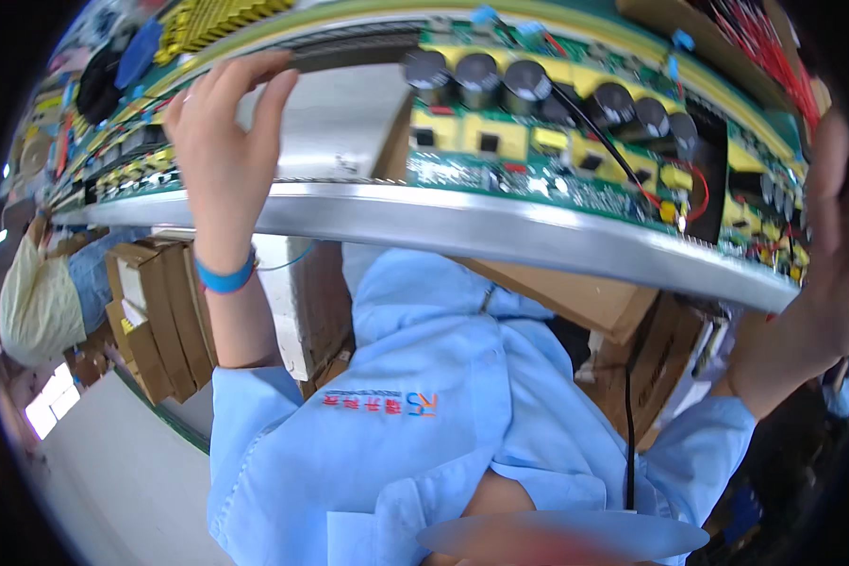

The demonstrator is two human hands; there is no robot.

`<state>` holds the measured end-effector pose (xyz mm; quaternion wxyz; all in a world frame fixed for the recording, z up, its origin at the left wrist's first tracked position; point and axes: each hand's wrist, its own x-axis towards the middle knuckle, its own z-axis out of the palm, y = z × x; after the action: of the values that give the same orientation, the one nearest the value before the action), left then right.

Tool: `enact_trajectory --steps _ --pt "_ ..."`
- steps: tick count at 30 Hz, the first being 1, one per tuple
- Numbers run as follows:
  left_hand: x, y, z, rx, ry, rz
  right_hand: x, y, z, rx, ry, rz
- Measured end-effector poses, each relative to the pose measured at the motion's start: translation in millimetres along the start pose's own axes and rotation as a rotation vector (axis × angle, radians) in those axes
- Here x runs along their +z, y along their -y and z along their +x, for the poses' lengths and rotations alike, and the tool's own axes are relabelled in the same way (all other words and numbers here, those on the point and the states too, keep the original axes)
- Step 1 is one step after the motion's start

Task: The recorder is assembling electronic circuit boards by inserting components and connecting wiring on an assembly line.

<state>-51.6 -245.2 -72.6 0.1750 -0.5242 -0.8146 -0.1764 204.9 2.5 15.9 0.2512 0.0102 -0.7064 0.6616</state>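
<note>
My left hand (224,123) is raised over the left part of the workbench line, with a blue wristband at its wrist. Its fingers are curved and the thumb stands apart; nothing shows between them. Just right of it lies a bare grey metal plate (335,123). Green circuit boards (500,179) with large black round capacitors (526,85) and yellow parts stand beyond the rail, crossed by a black lead (594,132). At the far right, my right hand (816,245) is beside the end of the boards, fingers stretched away from me, dim and partly cut off by the rim.
A silver metal rail (500,217) runs along the near edge of the line. Red wires (769,57) lie in a carton at the back right. Yellow parts (212,24) are at the back left. Cartons (165,311) stand below, near another person's pale sleeve (42,297).
</note>
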Motion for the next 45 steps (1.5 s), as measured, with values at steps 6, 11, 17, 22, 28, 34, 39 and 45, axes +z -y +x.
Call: enact_trajectory --steps 6,11,17,22,28,34,39,45 --pt "25 23 55 0.046 -0.067 0.078 2 6 -58 0.359 -0.293 -0.265" --pt "60 30 92 0.143 -0.134 0.104 -3 -9 -72 0.378 -0.302 -0.342" --pt "76 45 121 0.304 0.067 0.361 -22 -18 -78 0.353 -0.296 -0.334" --pt "50 41 122 0.251 -0.042 0.156 -28 -18 -79 0.372 -0.231 -0.388" --pt "15 -61 52 0.211 0.187 -0.568 -29 -29 -96 0.375 -0.339 -0.439" --pt "27 -121 -4 0.350 0.263 -0.461 -17 -31 -95 0.399 -0.303 -0.378" --pt "37 -127 -3 0.385 0.312 -0.405 -2 -42 -120 0.271 -0.435 -0.641" --pt "32 -134 7 0.430 0.417 -0.342 -13 -48 -120 0.171 -0.352 -0.548"
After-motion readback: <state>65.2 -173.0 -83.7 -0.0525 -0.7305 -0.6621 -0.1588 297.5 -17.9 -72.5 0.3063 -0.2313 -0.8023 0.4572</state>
